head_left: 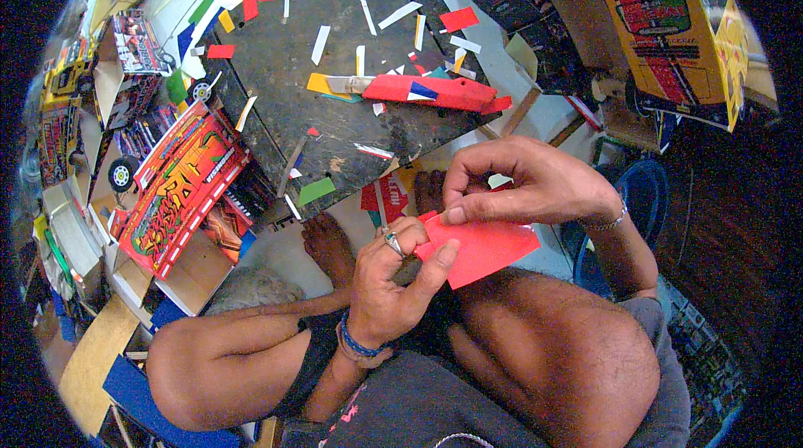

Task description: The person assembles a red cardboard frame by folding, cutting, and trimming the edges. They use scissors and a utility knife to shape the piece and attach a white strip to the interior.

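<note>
Above my lap, a glossy red sheet (489, 254) with straight-cut edges is held between both hands. My left hand (389, 281), with a ring and a blue wristband, is closed on its left side, the thumb lying over it. The fingertips of my right hand (527, 184) pinch its upper edge close to the left fingers. On the dark board (335, 138) in front lies a long red-handled tool (431, 93) with a pale narrow end. Around it are scattered strips and scraps, among them a green scrap (316, 190) and a red scrap (459, 20).
At left stand painted toy truck bodies, one a red panel with colourful lettering (184, 197), with a small black wheel (123, 173) beside it. A yellow truck box (677, 46) stands at far right. A blue tub (644, 197) is beside my right forearm.
</note>
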Available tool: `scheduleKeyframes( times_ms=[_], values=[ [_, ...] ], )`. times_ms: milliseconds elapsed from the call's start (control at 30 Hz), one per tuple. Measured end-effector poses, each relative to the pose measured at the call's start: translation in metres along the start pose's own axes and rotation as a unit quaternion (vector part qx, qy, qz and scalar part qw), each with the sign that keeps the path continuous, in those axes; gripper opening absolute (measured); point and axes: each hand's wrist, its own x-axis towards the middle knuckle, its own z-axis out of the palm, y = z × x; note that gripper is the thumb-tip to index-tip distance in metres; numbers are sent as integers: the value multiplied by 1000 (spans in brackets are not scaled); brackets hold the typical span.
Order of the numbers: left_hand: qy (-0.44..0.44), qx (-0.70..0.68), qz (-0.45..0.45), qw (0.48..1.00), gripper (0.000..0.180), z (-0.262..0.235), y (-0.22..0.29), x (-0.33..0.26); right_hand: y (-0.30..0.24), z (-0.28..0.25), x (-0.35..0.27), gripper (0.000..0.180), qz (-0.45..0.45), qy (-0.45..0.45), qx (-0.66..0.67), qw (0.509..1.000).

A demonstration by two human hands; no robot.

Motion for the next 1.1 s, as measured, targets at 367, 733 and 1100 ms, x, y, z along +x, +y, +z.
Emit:
scheduleKeyframes(
  times_ms=[367, 733, 1100],
  values=[
    [59, -14, 26, 998, 11, 1, 1, 3, 10, 7, 4, 32, -35, 101, 19, 994],
    [80, 25, 108, 991, 6, -4, 0, 8, 5, 22, -6, 53, 41, 94, 229, 968],
    [105, -10, 23, 994, 14, -1, 0, 5, -1, 17, -10, 51, 45, 125, 199, 971]
  ],
)
